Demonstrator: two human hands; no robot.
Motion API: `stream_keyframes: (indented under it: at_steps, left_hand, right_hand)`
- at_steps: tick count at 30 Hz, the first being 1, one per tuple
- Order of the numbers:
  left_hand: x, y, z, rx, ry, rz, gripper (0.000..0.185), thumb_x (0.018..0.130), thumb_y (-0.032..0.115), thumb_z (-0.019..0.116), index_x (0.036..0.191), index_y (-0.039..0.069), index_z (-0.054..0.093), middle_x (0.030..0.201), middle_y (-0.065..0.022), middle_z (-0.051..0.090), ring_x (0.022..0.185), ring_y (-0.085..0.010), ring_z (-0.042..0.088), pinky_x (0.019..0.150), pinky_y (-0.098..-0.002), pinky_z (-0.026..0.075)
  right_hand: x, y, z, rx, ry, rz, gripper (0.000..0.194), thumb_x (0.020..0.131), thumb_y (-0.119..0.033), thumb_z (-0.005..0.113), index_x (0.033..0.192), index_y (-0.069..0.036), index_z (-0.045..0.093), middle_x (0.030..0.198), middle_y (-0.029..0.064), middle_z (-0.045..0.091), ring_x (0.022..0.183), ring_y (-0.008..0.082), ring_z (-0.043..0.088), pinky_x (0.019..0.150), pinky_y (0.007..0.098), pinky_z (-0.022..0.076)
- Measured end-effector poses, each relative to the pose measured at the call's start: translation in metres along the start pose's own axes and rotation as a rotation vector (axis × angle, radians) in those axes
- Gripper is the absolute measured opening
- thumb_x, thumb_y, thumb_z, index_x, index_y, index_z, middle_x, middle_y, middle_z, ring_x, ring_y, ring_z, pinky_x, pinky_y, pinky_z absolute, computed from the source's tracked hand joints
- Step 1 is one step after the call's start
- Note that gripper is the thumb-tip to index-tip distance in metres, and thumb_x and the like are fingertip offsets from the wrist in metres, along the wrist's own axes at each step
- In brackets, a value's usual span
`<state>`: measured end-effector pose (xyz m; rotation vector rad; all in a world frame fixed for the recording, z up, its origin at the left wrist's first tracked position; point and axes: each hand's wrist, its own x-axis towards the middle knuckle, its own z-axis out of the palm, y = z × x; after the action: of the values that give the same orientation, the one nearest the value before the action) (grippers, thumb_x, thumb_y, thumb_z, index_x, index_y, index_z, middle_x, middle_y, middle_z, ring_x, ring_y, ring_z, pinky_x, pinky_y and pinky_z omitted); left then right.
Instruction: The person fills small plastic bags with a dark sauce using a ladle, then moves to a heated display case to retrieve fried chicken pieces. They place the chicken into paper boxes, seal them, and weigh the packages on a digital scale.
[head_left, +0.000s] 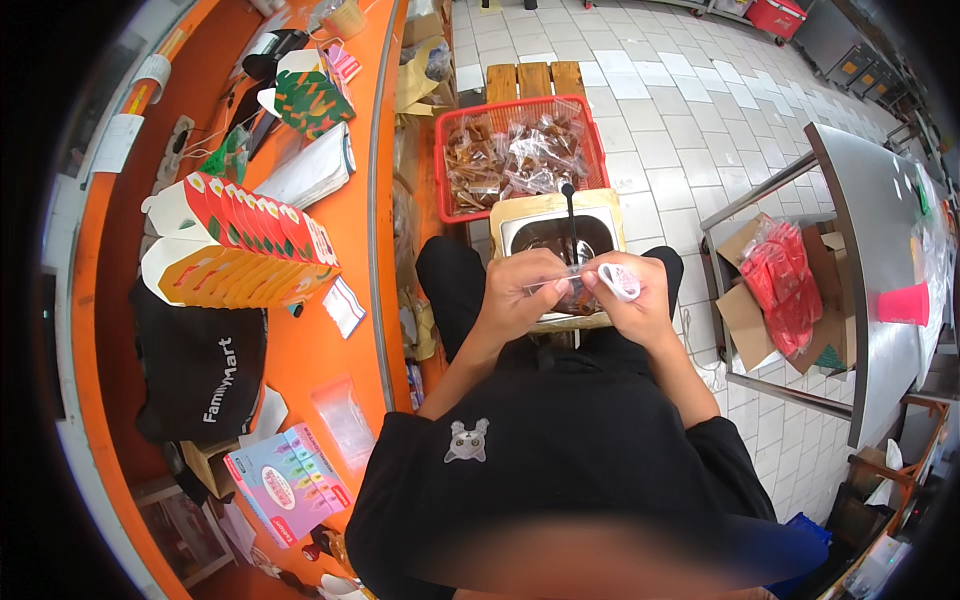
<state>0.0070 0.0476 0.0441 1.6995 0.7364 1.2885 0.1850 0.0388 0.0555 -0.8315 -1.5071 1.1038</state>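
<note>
My left hand (521, 296) and my right hand (637, 311) pinch the top edge of a small clear plastic bag (576, 301) between thumbs and fingers. Brown contents seem to show in its lower part. A small white ring-shaped item (619, 282) with pink print rests against my right hand's fingers. Beyond and below the hands stands a metal food pan (508, 231) of dark brown liquid (592, 231). A utensil with a black handle (570, 206) leans in it. The pan sits in a cardboard box (501, 210), partly hidden by my hands.
Past the pan, a red plastic basket (440, 176) holds several filled bags (517, 154). On my left, an orange counter (360, 225) bears folded food cartons (247, 255), clear bags (345, 420) and a highlighter box (289, 480). A steel table (862, 247) stands right, near an open carton (746, 322).
</note>
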Motion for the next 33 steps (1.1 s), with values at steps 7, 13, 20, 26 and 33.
stream_keyframes:
  at_steps: [7,13,20,26,33]
  left_hand:
    - [0.0,-0.012,0.009,-0.006,0.055,-0.076,0.008,0.077,0.003,0.062,0.072,-0.004,0.061,0.068,-0.0075,0.058,0.061,-0.013,0.055,0.055,-0.0259,0.041]
    - [-0.013,-0.035,-0.005,0.039,0.166,-0.123,0.008,0.075,0.002,0.061,0.07,-0.005,0.06,0.067,-0.0078,0.058,0.061,-0.0133,0.055,0.056,-0.0256,0.041]
    - [-0.046,-0.058,-0.071,0.087,0.51,-0.07,0.012,0.079,-0.001,0.054,0.069,-0.004,0.059,0.069,-0.0095,0.059,0.067,-0.0145,0.055,0.065,-0.025,0.043]
    - [-0.029,-0.05,-0.04,0.101,0.453,-0.074,0.007,0.076,-0.001,0.064,0.083,-0.003,0.063,0.079,-0.0065,0.061,0.075,-0.012,0.057,0.069,-0.0243,0.045]
    - [0.014,-0.023,0.003,0.427,0.355,0.145,0.025,0.072,0.004,0.075,0.095,0.002,0.065,0.092,-0.0075,0.061,0.08,-0.0189,0.061,0.067,-0.0283,0.05]
  right_hand:
    - [-0.001,0.01,0.003,-0.116,0.025,0.034,0.005,0.08,-0.005,0.065,0.082,0.0,0.064,0.07,0.0091,0.065,0.06,0.0148,0.063,0.056,0.0259,0.0478]
    - [0.014,0.016,-0.004,-0.198,-0.092,0.054,0.004,0.079,-0.003,0.062,0.081,-0.001,0.065,0.068,0.0078,0.064,0.063,0.0133,0.062,0.06,0.0266,0.048]
    - [0.104,0.032,-0.012,-0.205,0.156,0.115,0.025,0.09,-0.025,0.062,0.098,-0.002,0.068,0.07,0.0021,0.063,0.066,0.0085,0.058,0.062,0.0256,0.0475]
    - [0.111,0.027,0.002,0.133,0.005,0.013,0.043,0.093,-0.026,0.057,0.126,0.001,0.053,0.116,0.0125,0.063,0.096,0.0157,0.064,0.077,0.0266,0.0491]
    - [0.068,0.028,0.021,0.604,-0.317,0.284,0.061,0.092,-0.03,0.058,0.138,0.004,0.035,0.136,0.019,0.046,0.125,0.0268,0.046,0.102,0.0369,0.0397]
